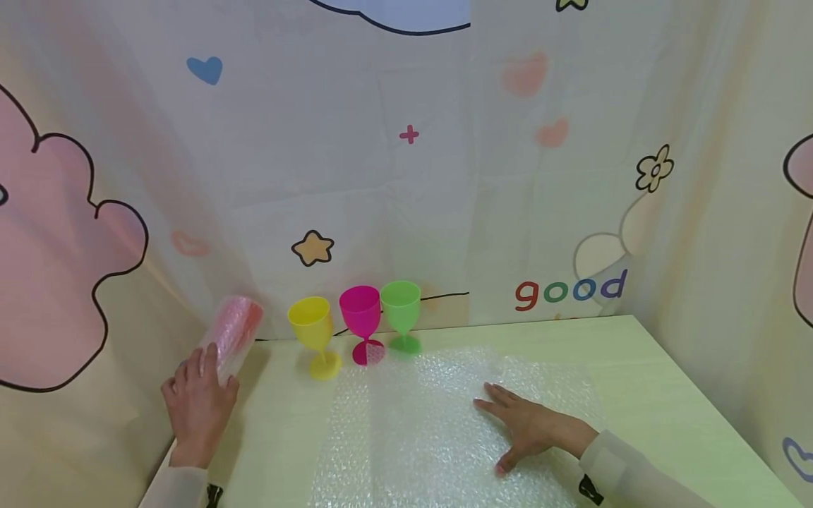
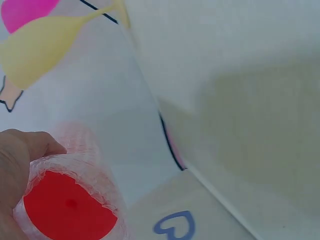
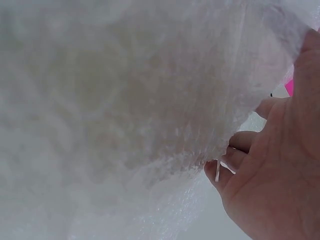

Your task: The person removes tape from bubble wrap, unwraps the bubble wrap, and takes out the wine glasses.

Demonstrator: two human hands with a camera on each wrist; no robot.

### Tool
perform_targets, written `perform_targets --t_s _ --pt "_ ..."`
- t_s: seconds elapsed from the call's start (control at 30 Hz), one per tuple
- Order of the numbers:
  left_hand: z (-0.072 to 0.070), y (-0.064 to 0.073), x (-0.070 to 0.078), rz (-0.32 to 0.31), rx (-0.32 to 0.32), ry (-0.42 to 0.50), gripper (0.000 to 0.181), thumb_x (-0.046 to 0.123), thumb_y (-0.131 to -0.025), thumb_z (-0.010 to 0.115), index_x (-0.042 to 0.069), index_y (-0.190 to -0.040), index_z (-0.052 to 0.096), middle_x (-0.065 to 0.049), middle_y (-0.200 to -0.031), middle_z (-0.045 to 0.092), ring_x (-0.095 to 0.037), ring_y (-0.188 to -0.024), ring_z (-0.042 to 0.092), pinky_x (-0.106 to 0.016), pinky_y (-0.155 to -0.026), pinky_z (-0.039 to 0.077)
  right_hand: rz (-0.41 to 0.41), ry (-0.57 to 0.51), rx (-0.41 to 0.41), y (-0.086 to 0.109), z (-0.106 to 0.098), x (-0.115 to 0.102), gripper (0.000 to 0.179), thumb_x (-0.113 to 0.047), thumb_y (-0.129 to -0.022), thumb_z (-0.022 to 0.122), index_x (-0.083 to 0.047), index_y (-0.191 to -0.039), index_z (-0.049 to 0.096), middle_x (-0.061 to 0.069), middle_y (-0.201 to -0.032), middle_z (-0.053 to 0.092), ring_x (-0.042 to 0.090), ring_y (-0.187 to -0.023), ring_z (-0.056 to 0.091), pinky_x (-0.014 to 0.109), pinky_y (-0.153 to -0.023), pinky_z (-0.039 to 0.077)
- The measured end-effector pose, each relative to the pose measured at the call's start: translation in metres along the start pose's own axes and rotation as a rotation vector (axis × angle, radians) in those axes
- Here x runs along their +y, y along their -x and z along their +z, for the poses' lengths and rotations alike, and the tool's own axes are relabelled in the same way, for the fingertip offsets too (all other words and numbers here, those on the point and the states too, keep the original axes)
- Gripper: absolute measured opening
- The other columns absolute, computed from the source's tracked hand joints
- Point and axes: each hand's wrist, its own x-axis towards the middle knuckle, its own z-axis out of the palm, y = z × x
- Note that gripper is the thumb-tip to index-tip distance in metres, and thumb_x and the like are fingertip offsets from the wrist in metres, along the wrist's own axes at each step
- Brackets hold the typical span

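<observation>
In the head view my left hand (image 1: 198, 406) grips a bubble-wrapped red cup (image 1: 238, 326) at the table's far left, tilted and raised off the surface. Its round red end (image 2: 70, 206) shows in the left wrist view, with clear wrap bunched round the rim. A clear bubble wrap sheet (image 1: 432, 423) lies over the middle of the table. My right hand (image 1: 533, 423) is over the sheet's right part, fingers spread. In the right wrist view, wrap (image 3: 150, 100) fills much of the picture beside that hand's fingers; whether they press on it is hard to tell.
Along the back edge stand a yellow goblet (image 1: 311, 324), a magenta goblet (image 1: 360, 310) and a green goblet (image 1: 401, 307). A corner of the sheet overlaps the magenta base. Printed curtains (image 1: 305, 141) hang behind the pale table (image 1: 673, 423) and at both sides.
</observation>
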Motion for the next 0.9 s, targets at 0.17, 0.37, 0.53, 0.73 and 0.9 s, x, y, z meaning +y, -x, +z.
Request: perform_targets --t_s 0.17,0.37,0.53,0.73,0.9 --pt "-0.012 -0.001 0.014 0.030 0.101 0.014 0.066 0.018 -0.076 0.074 0.004 -0.136 0.049 -0.027 -0.130 0.055 -0.049 -0.112 0.051 -0.064 -0.084 0.039 0.010 -0.002 -0.005 0.000 -0.001 -0.001 0.118 -0.066 -0.060 0.080 -0.021 -0.156 0.027 0.016 -0.166 0.010 0.038 -0.152 0.015 0.060 -0.116 0.029" --pt "-0.023 -0.005 0.030 0.087 0.213 0.026 0.063 0.017 -0.075 0.073 0.003 -0.133 0.052 -0.027 -0.128 0.058 -0.048 -0.109 0.054 -0.063 -0.081 0.040 0.016 0.003 -0.009 -0.001 0.000 0.000 0.118 -0.067 -0.060 0.079 -0.022 -0.156 0.027 0.015 -0.166 0.009 0.038 -0.152 0.014 0.059 -0.116 0.029" --pt "-0.035 -0.006 0.046 0.125 0.242 0.023 0.061 0.020 -0.077 0.071 0.003 -0.133 0.053 -0.026 -0.130 0.057 -0.048 -0.111 0.054 -0.063 -0.082 0.042 0.010 0.010 -0.006 -0.002 0.002 0.002 0.119 -0.068 -0.060 0.079 -0.022 -0.156 0.026 0.015 -0.166 0.009 0.038 -0.152 0.014 0.060 -0.116 0.029" --pt "-0.051 -0.008 0.069 0.163 0.273 0.014 0.056 0.025 -0.082 0.065 0.003 -0.133 0.053 -0.025 -0.131 0.057 -0.046 -0.112 0.055 -0.062 -0.083 0.043 0.016 0.000 -0.010 -0.002 0.001 0.002 0.119 -0.068 -0.060 0.079 -0.022 -0.156 0.026 0.015 -0.166 0.009 0.038 -0.153 0.013 0.060 -0.116 0.029" --pt "-0.060 -0.010 0.086 0.185 0.310 0.022 0.055 0.023 -0.081 0.066 0.004 -0.131 0.054 -0.023 -0.131 0.057 -0.045 -0.112 0.055 -0.062 -0.084 0.043 0.013 -0.004 -0.006 -0.001 0.001 0.001 0.118 -0.067 -0.060 0.079 -0.022 -0.156 0.027 0.015 -0.166 0.009 0.038 -0.152 0.014 0.061 -0.116 0.029"
